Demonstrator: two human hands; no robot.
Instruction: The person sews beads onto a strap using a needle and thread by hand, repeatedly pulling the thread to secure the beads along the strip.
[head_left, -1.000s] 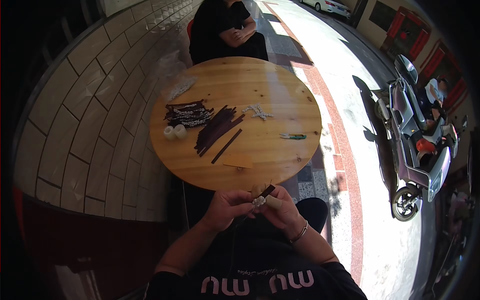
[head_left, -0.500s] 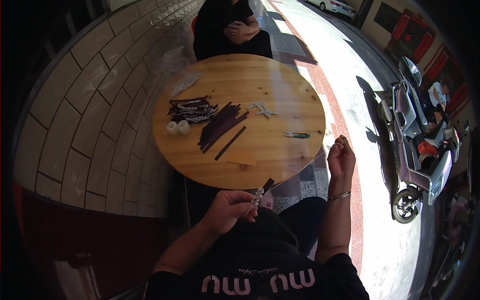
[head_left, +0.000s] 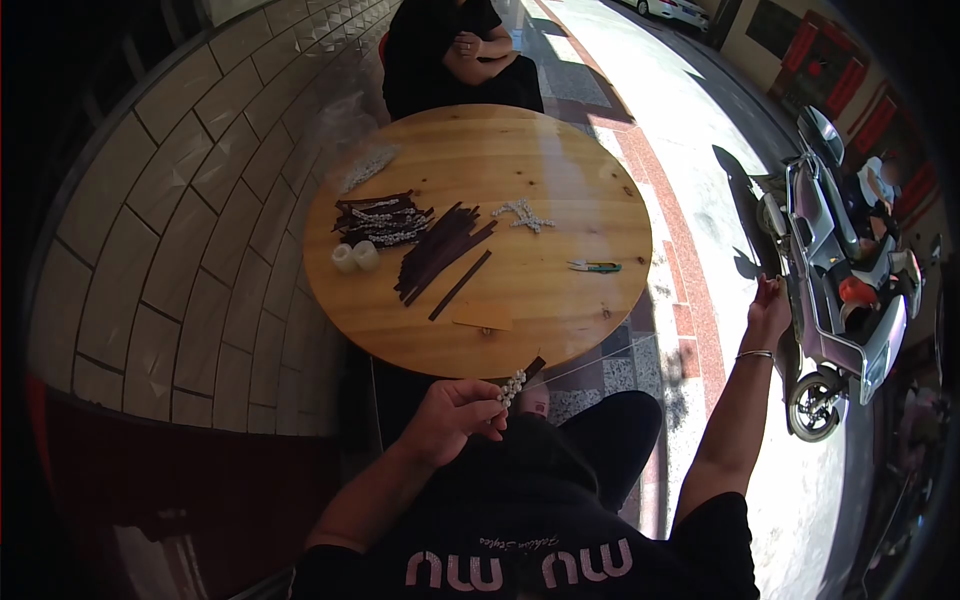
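Near the table's front edge, my left hand [head_left: 458, 420] pinches a dark strip with white beads [head_left: 512, 388]; the strip's dark end points up and right. A thin pale thread [head_left: 610, 355] runs from the strip toward my right hand [head_left: 769, 308], which is stretched far out to the right with its fingers closed, apparently on the thread. On the round wooden table [head_left: 560, 310] lie plain dark strips [head_left: 440, 248], a single strip [head_left: 460, 286], a pile of beaded strips [head_left: 382, 220] and loose beaded pieces [head_left: 524, 216].
Two white spools [head_left: 354, 257] stand at the table's left, below a plastic bag of beads [head_left: 368, 168]. Snips [head_left: 595, 266] lie at the right, an orange paper [head_left: 482, 317] near the front. A person [head_left: 450, 60] sits opposite; a scooter [head_left: 835, 270] stands right.
My right hand has left the beaded strip and swung far out to the right, drawing the thread long. My left hand keeps its hold on the strip. The seated person's hands have shifted.
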